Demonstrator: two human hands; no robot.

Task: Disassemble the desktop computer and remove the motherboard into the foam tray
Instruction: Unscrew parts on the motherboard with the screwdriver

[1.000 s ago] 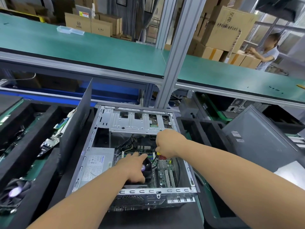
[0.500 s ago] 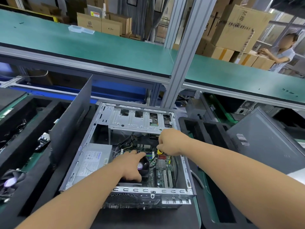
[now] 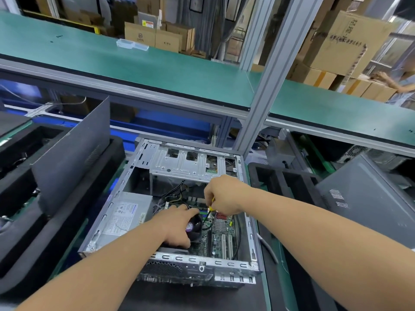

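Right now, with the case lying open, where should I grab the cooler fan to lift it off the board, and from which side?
Grip the cooler fan by its round outer rim, from straight above. It lies flat, facing up, in the open case; the left hand already rests on it. The power supply crowds its left side.

Green shelf (image 3: pixel 157 63) overhead; stacked cardboard boxes (image 3: pixel 341 39) behind.
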